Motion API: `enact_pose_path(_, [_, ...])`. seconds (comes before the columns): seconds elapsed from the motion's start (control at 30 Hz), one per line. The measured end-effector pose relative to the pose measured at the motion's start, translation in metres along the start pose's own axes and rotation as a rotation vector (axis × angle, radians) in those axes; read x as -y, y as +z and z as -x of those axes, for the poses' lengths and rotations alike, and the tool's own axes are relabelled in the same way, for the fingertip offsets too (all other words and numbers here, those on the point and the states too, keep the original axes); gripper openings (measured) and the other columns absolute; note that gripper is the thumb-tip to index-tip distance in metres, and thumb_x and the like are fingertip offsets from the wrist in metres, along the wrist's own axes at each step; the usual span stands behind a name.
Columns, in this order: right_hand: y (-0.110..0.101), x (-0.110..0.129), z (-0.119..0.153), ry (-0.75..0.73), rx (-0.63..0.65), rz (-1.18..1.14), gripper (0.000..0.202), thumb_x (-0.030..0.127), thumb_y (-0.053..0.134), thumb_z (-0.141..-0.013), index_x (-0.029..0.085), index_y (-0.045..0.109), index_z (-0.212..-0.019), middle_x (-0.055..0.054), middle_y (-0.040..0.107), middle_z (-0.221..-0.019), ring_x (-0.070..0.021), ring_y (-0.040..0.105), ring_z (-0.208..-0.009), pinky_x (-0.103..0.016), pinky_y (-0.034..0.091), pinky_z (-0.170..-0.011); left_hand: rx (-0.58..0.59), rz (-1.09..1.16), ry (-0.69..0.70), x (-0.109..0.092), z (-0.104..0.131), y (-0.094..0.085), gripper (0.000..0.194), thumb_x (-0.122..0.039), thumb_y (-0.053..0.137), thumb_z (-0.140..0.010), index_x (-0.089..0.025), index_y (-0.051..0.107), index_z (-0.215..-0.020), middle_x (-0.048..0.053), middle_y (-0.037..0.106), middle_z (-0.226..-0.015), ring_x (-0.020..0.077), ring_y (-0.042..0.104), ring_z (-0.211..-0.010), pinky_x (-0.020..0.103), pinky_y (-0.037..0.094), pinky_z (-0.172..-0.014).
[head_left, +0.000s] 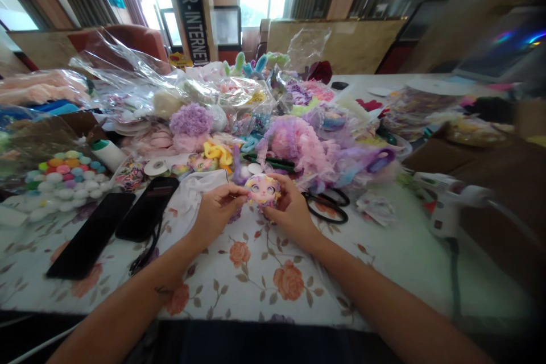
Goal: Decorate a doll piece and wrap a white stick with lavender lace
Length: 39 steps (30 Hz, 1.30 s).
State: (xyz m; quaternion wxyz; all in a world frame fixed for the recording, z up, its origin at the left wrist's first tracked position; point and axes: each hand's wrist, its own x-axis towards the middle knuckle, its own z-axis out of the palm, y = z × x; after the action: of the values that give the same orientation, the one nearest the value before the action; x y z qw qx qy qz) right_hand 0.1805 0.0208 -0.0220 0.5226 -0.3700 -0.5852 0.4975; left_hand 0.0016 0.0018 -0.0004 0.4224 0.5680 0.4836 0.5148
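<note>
A small doll face (261, 190) with large eyes and a yellow and purple trim is held upright near the middle of the table. My right hand (290, 205) wraps round its right side, thumb at the lower edge. At its left edge, my left hand (222, 205) pinches with thumb and fingertips; whether it grips the face's rim or a small piece there is hard to tell. White fabric (191, 196) lies just behind my left hand. Black-handled scissors (328, 206) rest beside my right hand.
Two black phones (91, 233) (147, 207) lie at the left on the flowered tablecloth (256, 290). Pompoms (68, 182) sit behind them. A heap of ribbons, pink ruffles (290, 142) and plastic bags spans the back. At right stand a white glue gun (443, 199) and a cardboard box (478, 165).
</note>
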Motion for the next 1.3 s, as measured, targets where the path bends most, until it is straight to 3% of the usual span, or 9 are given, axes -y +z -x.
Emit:
enact_pose_path(0.23, [0.0, 0.002, 0.0, 0.038, -0.033, -0.084, 0.058, 0.021, 0.075, -0.064, 0.025, 0.049, -0.115, -0.004, 0.063, -0.102, -0.0178, 0.064, -0.078, -0.028, 0.054, -0.06, -0.01, 0.146, -0.027, 0.005, -0.002, -0.001, 0.021, -0.029, 0.073, -0.075, -0.019, 0.072, -0.092, 0.005, 0.073, -0.082, 0.0147, 0.065, -0.073, 0.025, 0.052, -0.062])
enact_pose_path(0.47, [0.001, 0.003, -0.001, 0.018, -0.025, -0.121, 0.058, 0.022, 0.077, -0.061, 0.026, 0.052, -0.112, -0.005, 0.063, -0.105, -0.0214, 0.065, -0.089, -0.034, 0.056, -0.076, -0.097, 0.145, -0.034, 0.007, -0.006, -0.004, 0.021, -0.031, 0.073, -0.075, -0.018, 0.071, -0.091, 0.004, 0.072, -0.091, 0.0133, 0.064, -0.077, 0.023, 0.051, -0.067])
enact_pose_path(0.63, [0.001, 0.006, -0.001, 0.078, 0.009, -0.22, 0.061, 0.02, 0.082, -0.057, 0.026, 0.052, -0.111, -0.003, 0.063, -0.101, -0.019, 0.066, -0.084, -0.031, 0.057, -0.071, 0.119, 0.32, -0.118, 0.011, -0.007, -0.001, 0.037, -0.033, 0.069, -0.08, -0.025, 0.066, -0.116, 0.005, 0.064, -0.125, 0.0193, 0.06, -0.111, 0.028, 0.048, -0.093])
enact_pose_path(0.73, [0.001, 0.008, -0.001, 0.136, 0.033, -0.267, 0.062, 0.021, 0.084, -0.057, 0.025, 0.052, -0.11, -0.002, 0.063, -0.1, -0.0165, 0.065, -0.08, -0.027, 0.057, -0.065, 0.21, 0.423, -0.139, 0.013, -0.005, 0.001, 0.043, -0.034, 0.066, -0.083, -0.025, 0.062, -0.125, 0.007, 0.062, -0.13, 0.0233, 0.057, -0.117, 0.035, 0.046, -0.099])
enact_pose_path(0.9, [-0.001, 0.01, -0.002, 0.202, 0.091, -0.316, 0.06, 0.022, 0.085, -0.059, 0.026, 0.051, -0.108, -0.001, 0.063, -0.1, -0.0154, 0.065, -0.079, -0.027, 0.059, -0.065, 0.222, 0.435, -0.082, 0.01, -0.005, 0.003, 0.042, -0.034, 0.065, -0.084, -0.021, 0.061, -0.124, 0.008, 0.067, -0.119, 0.0223, 0.062, -0.108, 0.036, 0.047, -0.096])
enact_pose_path(1.17, [-0.001, 0.006, 0.0, 0.188, 0.157, -0.352, 0.056, 0.023, 0.084, -0.063, 0.028, 0.051, -0.108, 0.0, 0.063, -0.095, -0.0159, 0.066, -0.079, -0.029, 0.059, -0.065, 0.165, 0.227, 0.03, 0.005, 0.0, 0.005, 0.037, -0.035, 0.06, -0.088, -0.02, 0.057, -0.121, 0.009, 0.069, -0.112, 0.0174, 0.065, -0.091, 0.029, 0.051, -0.08])
enact_pose_path(1.3, [-0.002, 0.003, 0.001, 0.154, 0.167, -0.369, 0.054, 0.019, 0.085, -0.062, 0.027, 0.051, -0.104, 0.002, 0.065, -0.092, -0.0139, 0.065, -0.077, -0.027, 0.058, -0.068, 0.145, 0.206, 0.087, 0.004, 0.002, 0.007, 0.035, -0.036, 0.059, -0.087, -0.02, 0.056, -0.118, 0.009, 0.068, -0.111, 0.0189, 0.064, -0.097, 0.03, 0.05, -0.082])
